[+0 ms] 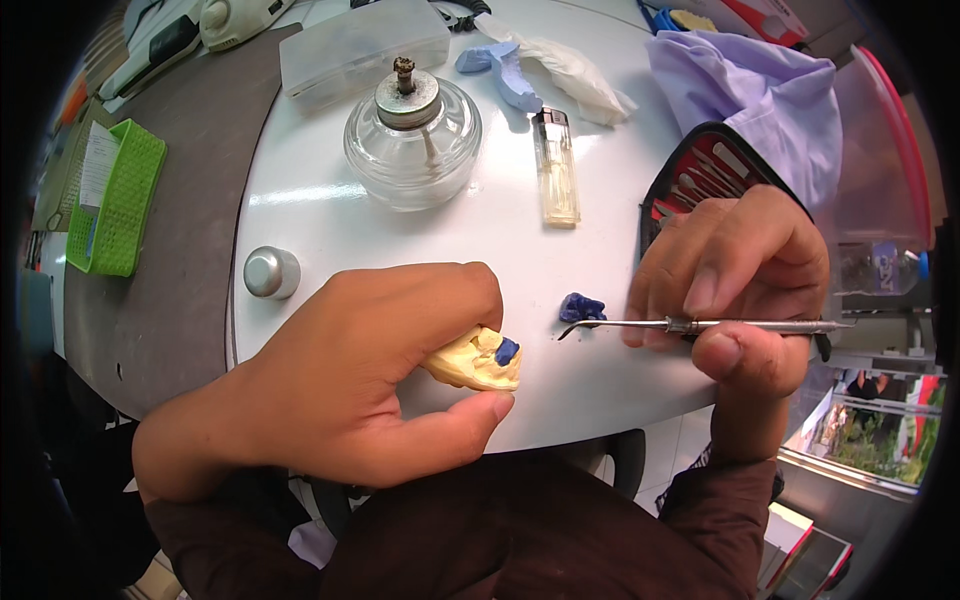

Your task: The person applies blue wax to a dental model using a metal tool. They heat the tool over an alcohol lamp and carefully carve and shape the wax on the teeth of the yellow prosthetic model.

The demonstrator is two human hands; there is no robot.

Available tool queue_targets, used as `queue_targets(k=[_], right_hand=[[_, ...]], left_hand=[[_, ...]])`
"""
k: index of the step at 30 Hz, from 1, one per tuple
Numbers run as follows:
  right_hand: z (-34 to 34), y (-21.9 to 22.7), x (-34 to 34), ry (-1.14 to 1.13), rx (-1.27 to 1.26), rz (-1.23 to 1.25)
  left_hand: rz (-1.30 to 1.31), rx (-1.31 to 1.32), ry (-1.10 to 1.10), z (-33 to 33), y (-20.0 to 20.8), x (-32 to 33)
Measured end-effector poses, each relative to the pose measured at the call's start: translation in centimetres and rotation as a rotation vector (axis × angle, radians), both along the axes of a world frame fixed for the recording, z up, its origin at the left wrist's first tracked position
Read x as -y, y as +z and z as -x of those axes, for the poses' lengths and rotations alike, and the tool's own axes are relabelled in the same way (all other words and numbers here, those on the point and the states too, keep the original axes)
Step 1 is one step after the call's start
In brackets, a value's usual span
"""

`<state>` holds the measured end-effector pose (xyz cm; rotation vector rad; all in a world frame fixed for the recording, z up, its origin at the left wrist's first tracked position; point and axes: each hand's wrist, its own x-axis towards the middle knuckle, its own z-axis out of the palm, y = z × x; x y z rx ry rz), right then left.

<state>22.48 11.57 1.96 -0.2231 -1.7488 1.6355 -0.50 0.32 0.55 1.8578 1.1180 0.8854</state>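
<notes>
My left hand (400, 370) is closed round a pale yellow dental cast (465, 368), pinched between thumb and fingers. On one tooth of the cast sits a patch of dark blue wax (507, 351). In my right hand (735, 290) a thin metal wax carver (690, 325) lies nearly level, held between thumb and fingers. Its bent, dark tip points left, apart from the cast. Just behind that tip, a lump of dark blue wax (581, 308) rests on the white table (420, 242), with small crumbs beside it.
A glass spirit lamp (412, 150), unlit, stands behind my left hand, its metal cap (271, 272) at the left. A lighter (556, 170) lies near a blue curved piece (500, 72). Behind my right hand is an open tool case (705, 175). A green basket (118, 200) stands far left.
</notes>
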Motion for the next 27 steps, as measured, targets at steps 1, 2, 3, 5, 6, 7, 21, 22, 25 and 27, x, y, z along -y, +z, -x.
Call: queue_targets(k=[1,2,3,5,6,7,21,22,25,27], right_hand=[[-0.1,-0.3,-0.4,0.070,0.003,-0.052],[0.0,-0.5,-0.6,0.130,0.003,-0.084],[0.0,-0.7,-0.6,0.157,0.006,-0.084],[0.1,-1.0,-0.5,0.190,0.014,-0.053],[0.2,-1.2,-0.6,0.212,0.011,-0.047],[0.3,-1.3,-0.6,0.227,0.012,-0.047],[0.3,-1.2,-0.5,0.275,0.078,-0.108],[0.3,-1.3,-0.5,0.273,0.083,-0.113],[0.3,-1.3,-0.5,0.267,0.087,-0.123],[0.3,-1.3,-0.5,0.268,0.089,-0.129]], left_hand=[[0.004,-0.002,-0.005,0.0,0.1,0.0],[0.011,-0.006,-0.007,0.0,0.1,0.0],[0.007,-0.004,-0.009,0.1,0.1,-0.1],[0.001,-0.002,-0.008,0.1,-0.1,0.0],[0.003,-0.001,-0.001,0.1,-0.2,0.1],[0.004,0.001,0.005,0.1,-0.3,0.2],[-0.018,0.018,0.004,0.1,-0.5,0.2],[-0.017,0.021,0.003,0.1,-0.5,0.1],[-0.017,0.018,-0.004,0.2,-0.6,0.0],[-0.023,0.014,-0.002,0.2,-0.5,0.1]])
